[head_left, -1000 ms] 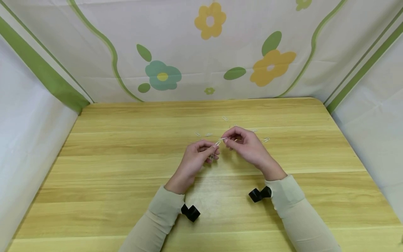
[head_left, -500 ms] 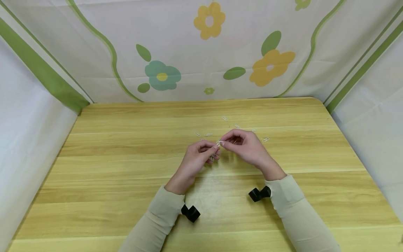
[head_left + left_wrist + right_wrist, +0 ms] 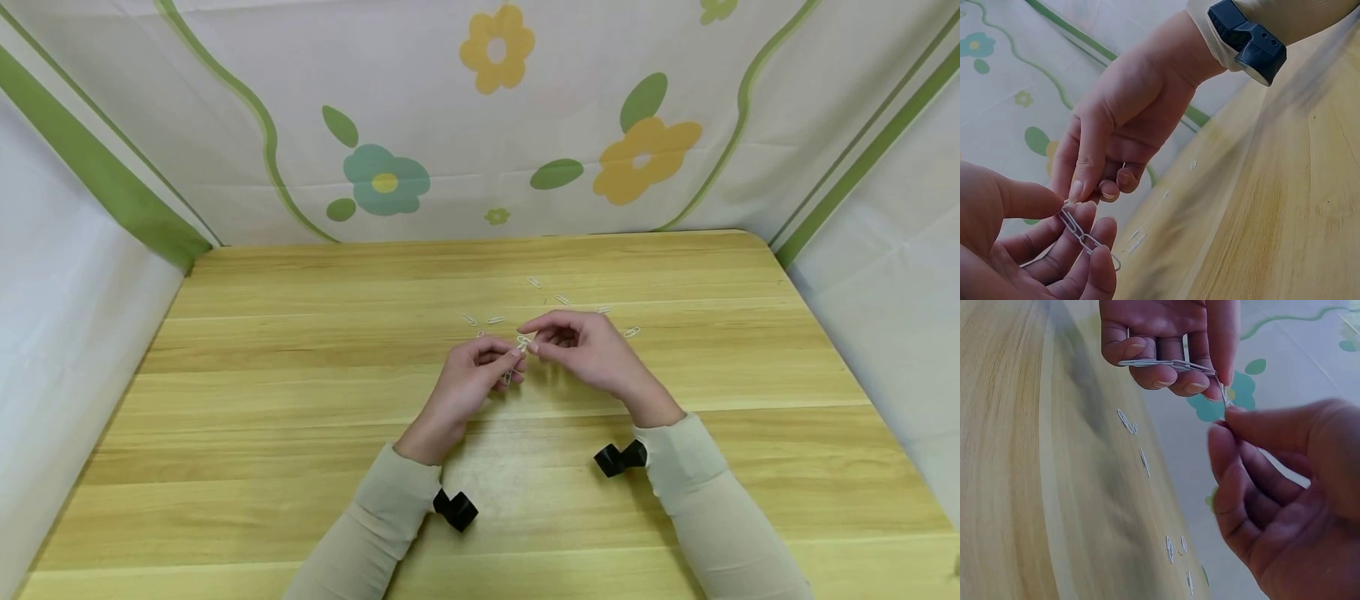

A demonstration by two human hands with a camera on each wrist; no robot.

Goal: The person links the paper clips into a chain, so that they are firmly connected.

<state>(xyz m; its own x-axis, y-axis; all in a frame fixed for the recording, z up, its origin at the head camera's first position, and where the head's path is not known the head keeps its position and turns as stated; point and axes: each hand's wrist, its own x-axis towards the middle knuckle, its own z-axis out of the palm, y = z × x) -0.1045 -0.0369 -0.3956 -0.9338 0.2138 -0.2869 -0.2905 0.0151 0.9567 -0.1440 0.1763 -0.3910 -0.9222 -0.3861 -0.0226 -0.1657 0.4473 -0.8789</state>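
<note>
My left hand [image 3: 474, 372] pinches a short chain of white paper clips [image 3: 1079, 232] between thumb and forefinger. The chain trails down across its other fingers, which are bent in the left wrist view. My right hand [image 3: 592, 352] meets it from the right, thumb and forefinger pinching another white paper clip [image 3: 1223, 395] at the chain's upper end. That clip touches the chain's end, but fingertips partly cover the spot, so I cannot tell whether the two are linked. Both hands are raised above the wooden table [image 3: 300, 467].
Several loose white paper clips lie beyond the hands, among them one paper clip [image 3: 534, 282] farthest back, one paper clip [image 3: 632, 332] at the right and one paper clip [image 3: 469, 319] at the left. A flower-printed curtain [image 3: 450, 125] hangs behind the table.
My right hand has moved slightly left and down, bringing its paper clip against the chain's end. That clip has turned from edge-on to showing its loops. My left hand has barely moved.
</note>
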